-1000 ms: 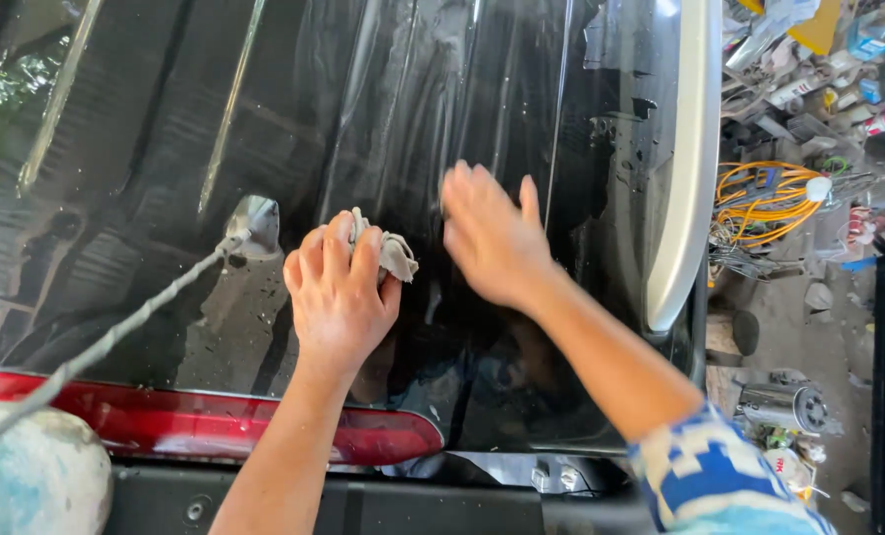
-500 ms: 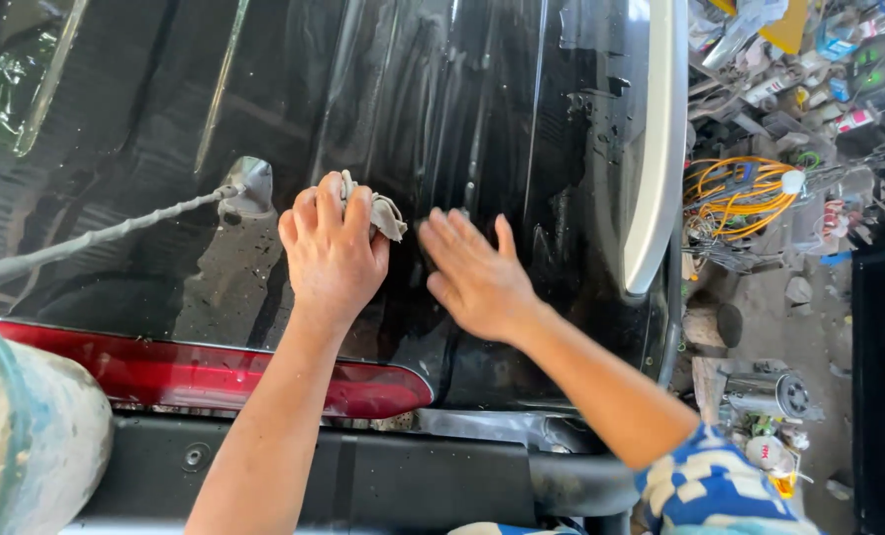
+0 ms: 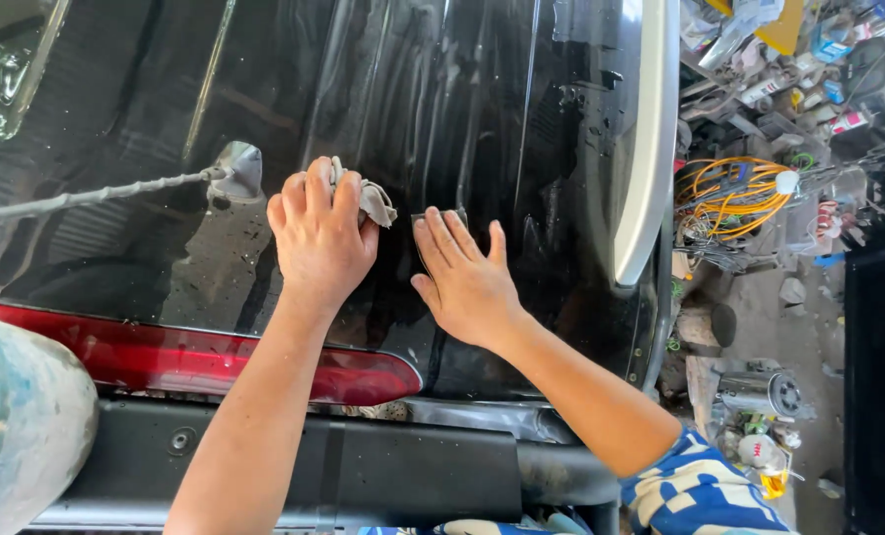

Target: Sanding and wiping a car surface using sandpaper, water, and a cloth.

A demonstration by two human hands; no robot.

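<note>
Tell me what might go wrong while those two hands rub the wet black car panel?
The left hand presses a crumpled grey cloth on the wet black car panel; trapped grit could scratch the glossy paint. The right hand lies flat on a small dark sanding pad and might slip on the wet surface, perhaps towards the silver trim strip.

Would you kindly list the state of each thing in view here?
Left hand: pressing a grey cloth on the panel.
Right hand: flat on a small dark pad.
Black car panel: wet, streaked.
Red tail light: unlit.
Orange cable: coiled.
</note>
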